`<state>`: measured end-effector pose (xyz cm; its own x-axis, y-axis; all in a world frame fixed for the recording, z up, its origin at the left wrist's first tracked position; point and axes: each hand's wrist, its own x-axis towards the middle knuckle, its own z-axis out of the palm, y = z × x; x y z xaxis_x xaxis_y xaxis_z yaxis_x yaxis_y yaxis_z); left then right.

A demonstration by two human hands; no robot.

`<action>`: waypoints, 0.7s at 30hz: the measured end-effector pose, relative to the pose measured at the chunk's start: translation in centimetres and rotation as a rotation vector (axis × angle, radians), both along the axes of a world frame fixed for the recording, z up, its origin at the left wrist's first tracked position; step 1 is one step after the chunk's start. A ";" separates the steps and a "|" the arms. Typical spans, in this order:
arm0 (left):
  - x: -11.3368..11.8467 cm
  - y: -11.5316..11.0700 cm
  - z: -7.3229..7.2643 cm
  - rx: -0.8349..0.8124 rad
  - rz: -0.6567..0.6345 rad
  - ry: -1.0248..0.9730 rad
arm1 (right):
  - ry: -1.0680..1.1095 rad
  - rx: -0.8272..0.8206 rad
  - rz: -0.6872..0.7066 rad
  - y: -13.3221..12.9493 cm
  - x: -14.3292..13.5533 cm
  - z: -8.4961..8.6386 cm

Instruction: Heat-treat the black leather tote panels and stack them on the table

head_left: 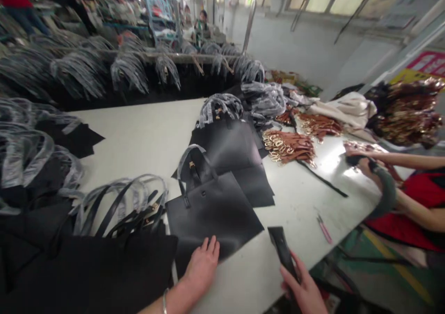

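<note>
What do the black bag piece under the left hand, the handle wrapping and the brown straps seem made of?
Black bag piece: seemingly leather or leatherette, smooth, satiny, catching soft highlights.
Handle wrapping: probably thin plastic film, translucent, crinkled, shiny.
Brown straps: perhaps leather or imitation; flat strips, but finish too blurred to tell.

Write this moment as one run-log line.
left hand: resting on black bag; right hand: holding black flat-ended tool; pink-handled tool: on table

Smooth satiny leather-look panel [210, 210], crinkled glossy plastic wrapping [266, 100]
</note>
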<state>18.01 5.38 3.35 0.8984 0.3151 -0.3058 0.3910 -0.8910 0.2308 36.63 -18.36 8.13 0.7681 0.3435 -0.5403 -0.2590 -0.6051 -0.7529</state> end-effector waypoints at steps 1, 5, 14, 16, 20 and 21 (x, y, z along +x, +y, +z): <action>-0.3 -1.4 0.6 -0.032 0.010 -0.001 | 0.020 0.018 -0.003 0.0 0.0 0.4; 2.4 -3.4 2.0 -0.083 -0.001 -0.226 | 0.142 -0.007 0.023 0.6 -0.3 2.0; 7.9 -1.9 -2.2 -0.018 -0.106 -0.394 | 0.343 0.050 0.023 2.5 1.7 1.5; 7.6 -1.9 -2.5 -0.014 -0.111 -0.402 | 0.352 0.062 0.028 3.2 2.7 1.8; 7.5 -1.9 -2.5 -0.001 -0.108 -0.399 | 0.362 0.040 0.064 3.2 3.4 2.7; 7.5 -1.9 -2.5 0.004 -0.109 -0.396 | 0.373 0.023 0.068 3.0 3.4 2.9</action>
